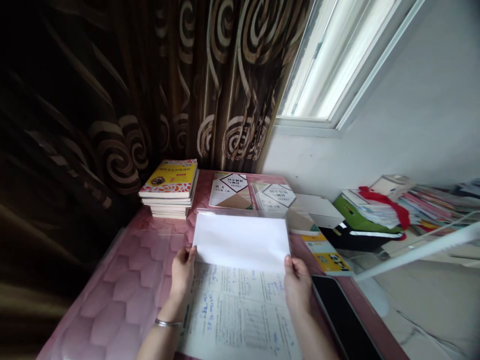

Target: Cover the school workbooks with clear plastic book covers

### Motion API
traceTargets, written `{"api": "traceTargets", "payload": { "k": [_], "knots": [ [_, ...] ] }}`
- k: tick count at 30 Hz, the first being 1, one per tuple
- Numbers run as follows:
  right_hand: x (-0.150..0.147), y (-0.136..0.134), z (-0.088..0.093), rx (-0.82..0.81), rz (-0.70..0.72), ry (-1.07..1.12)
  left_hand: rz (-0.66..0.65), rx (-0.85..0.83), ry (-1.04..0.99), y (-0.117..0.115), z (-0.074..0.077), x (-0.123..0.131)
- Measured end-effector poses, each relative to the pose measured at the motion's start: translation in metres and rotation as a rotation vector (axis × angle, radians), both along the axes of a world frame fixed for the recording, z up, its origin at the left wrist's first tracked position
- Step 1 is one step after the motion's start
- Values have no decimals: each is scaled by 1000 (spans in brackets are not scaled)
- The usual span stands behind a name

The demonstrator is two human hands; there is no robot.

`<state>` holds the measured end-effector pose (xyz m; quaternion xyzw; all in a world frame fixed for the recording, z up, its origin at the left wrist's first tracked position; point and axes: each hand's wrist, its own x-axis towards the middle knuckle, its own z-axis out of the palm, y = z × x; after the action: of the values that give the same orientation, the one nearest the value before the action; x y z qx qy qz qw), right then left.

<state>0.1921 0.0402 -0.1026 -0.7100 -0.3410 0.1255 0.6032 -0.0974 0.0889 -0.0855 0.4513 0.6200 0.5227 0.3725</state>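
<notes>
A blank white sheet (pixel 242 237) is held level above the table, with a strip of clear plastic along its far edge. My left hand (pixel 183 267) pinches its left edge between thumb and fingers. On the opposite side, my right hand (pixel 297 280) grips the near right corner the same way. Below the sheet lies an open printed workbook (pixel 240 315) with blue handwriting, partly covered by the sheet and my forearms. Whether the white sheet is attached to a book cover, I cannot tell.
Stacked books (pixel 168 190) stand at the table's far left. Workbooks (pixel 230 190) lie at the back, one under clear plastic. A dark tablet-like device (pixel 345 317) is right of my right hand. Curtains (pixel 225 100) hang behind; a green bag (pixel 362 215) sits beyond the right edge.
</notes>
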Motion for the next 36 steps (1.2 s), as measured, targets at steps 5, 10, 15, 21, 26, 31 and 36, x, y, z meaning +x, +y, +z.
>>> {"api": "traceTargets", "payload": {
  "k": [5,10,15,21,26,31,36],
  "knots": [
    [-4,3,4,42,-5,31,34,61,-30,1,0,5],
    [-7,6,12,53,4,47,45,42,-63,-2,7,7],
    [0,4,12,12,45,162,16,11,-92,-1,4,2],
    [8,4,-1,-20,51,70,28,-24,149,1,2,-1],
    [8,9,-9,7,42,19,62,5,263,-1,4,5],
    [6,11,-10,33,43,13,56,-5,192,-2,9,3],
    [3,8,5,29,71,157,-133,-91,32,-3,12,-7]
  ]
}}
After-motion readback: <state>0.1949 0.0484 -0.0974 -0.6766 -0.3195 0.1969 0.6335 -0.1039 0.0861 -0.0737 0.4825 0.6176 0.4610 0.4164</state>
